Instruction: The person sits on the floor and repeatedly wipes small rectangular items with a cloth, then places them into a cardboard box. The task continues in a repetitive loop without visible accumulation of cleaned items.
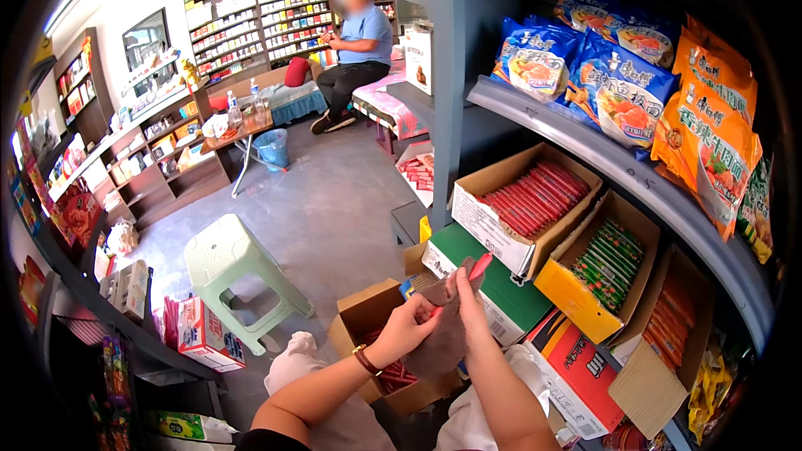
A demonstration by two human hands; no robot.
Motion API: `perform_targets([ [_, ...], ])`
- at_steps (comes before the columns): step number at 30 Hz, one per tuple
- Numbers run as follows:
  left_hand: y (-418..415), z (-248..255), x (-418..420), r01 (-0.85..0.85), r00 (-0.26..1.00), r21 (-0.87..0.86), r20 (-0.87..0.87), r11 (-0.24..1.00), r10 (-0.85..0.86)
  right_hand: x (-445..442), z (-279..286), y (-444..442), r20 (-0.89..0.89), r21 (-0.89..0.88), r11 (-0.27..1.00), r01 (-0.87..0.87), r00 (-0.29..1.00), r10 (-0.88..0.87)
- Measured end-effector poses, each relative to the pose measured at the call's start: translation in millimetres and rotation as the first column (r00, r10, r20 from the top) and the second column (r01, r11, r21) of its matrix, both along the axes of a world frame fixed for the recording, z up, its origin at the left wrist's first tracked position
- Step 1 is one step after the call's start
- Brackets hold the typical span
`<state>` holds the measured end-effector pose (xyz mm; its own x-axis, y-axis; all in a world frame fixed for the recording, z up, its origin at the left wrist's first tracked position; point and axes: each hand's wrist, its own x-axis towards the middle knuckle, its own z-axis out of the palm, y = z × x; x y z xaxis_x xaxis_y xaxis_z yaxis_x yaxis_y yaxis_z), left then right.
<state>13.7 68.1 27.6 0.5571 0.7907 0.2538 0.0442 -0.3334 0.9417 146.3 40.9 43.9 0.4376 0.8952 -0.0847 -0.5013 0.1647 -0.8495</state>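
Note:
My left hand (408, 326), with a brown-strapped watch at the wrist, pinches a brown cloth (438, 347) and the lower part of a slim red wrapped stick. My right hand (470, 307) grips the same cloth around the upper part of this red stick (481, 266), whose tip pokes out at the top. Most of the stick is hidden by cloth and fingers. Beneath my hands, between my knees, an open cardboard box (352, 319) holds more red sticks. Just beyond my right hand is a green-topped carton (495, 279).
Open boxes of red sticks (536, 197), green packets (608, 266) and orange packets (670, 326) line the right shelf. Instant noodle bags (626, 91) sit above. A pale green plastic stool (235, 250) stands at left. A person (363, 34) sits on a bed at the back.

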Motion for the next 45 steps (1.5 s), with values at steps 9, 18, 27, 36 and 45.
perform_targets([
  [9,4.2,-2.6,-27.0,0.229,0.972,-0.500,0.072,0.835,-0.224,31.8,-12.5,12.7,-0.207,-0.040,0.998,0.051,0.977,-0.058],
  [18,-4.7,-7.2,-35.5,0.284,0.959,-0.515,0.143,0.809,-0.245,16.0,1.2,-6.8,-0.413,0.043,0.998,-0.048,0.908,0.062],
  [27,-4.3,-14.7,-28.6,0.099,0.995,-0.498,0.065,0.861,-0.077,-13.3,-36.9,7.2,0.112,-0.036,0.992,-0.120,0.986,0.124],
  [36,1.6,3.8,-54.3,-0.076,0.960,-0.304,0.236,0.950,0.152,43.8,-4.0,3.6,-0.431,-0.013,0.994,-0.107,0.898,0.090],
  [45,22.2,21.2,-59.0,-0.223,0.909,0.632,-0.141,0.742,0.393,29.9,24.9,-26.8,-0.335,0.339,0.937,-0.089,0.919,0.208],
])
